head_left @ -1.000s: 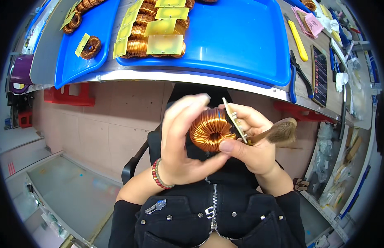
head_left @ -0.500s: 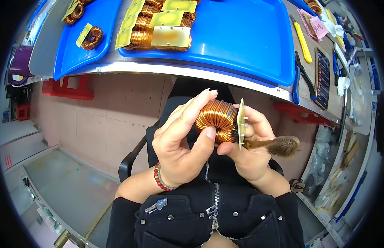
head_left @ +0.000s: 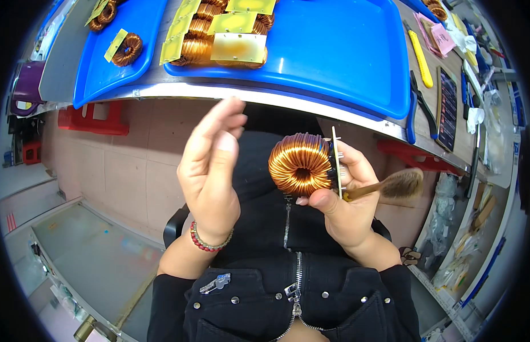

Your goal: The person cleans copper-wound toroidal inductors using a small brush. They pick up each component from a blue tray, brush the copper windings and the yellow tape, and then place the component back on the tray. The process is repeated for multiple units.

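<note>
A copper-wound toroidal coil [head_left: 290,159] stands out from my right hand [head_left: 353,216], with its round hole turned up toward me. Fixed to the coil's right side is a thin yellowish circuit board [head_left: 336,162], seen almost edge-on, with metal pins sticking out to the right. The right thumb and fingers grip the coil at the board end. That same hand also keeps a brush [head_left: 404,183] tucked in it, bristles pointing right. My left hand [head_left: 210,165] is raised to the left of the coil, apart from it, open and holding nothing.
Ahead on the bench, a large blue tray [head_left: 339,57] carries several coils with yellow boards [head_left: 239,48]. A smaller blue tray [head_left: 99,77] at left holds more coils. Pliers [head_left: 425,108], a yellow cutter [head_left: 420,57] and a phone [head_left: 447,108] lie at right.
My left hand has let go of the coil and drawn away to the left. The right hand still holds the coil and the brush, and the coil's hole now shows.
</note>
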### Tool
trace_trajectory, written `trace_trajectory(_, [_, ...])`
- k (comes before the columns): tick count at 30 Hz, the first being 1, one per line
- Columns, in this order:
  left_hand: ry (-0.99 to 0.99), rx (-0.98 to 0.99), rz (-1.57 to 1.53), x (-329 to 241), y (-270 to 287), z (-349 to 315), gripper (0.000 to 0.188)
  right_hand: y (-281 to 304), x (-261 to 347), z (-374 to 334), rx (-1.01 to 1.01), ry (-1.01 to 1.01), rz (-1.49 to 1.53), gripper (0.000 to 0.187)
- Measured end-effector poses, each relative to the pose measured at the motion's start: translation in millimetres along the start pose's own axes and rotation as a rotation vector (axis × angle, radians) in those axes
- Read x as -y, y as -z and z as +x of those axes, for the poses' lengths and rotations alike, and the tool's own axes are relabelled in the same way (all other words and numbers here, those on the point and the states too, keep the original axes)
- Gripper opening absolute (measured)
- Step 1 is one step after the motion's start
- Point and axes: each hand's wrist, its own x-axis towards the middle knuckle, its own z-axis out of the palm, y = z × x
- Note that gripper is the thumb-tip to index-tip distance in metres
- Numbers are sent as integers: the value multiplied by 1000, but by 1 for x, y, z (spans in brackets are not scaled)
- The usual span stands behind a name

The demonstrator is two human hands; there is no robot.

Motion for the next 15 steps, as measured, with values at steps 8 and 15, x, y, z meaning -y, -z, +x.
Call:
trace_trajectory(8, [213, 246, -152, -25, 0, -17, 42, -2, -2, 2, 21, 19, 18, 61])
trace_trajectory(15, [158, 202, -127, -24, -3, -17, 36, -4, 6, -1, 58, -50, -89, 63])
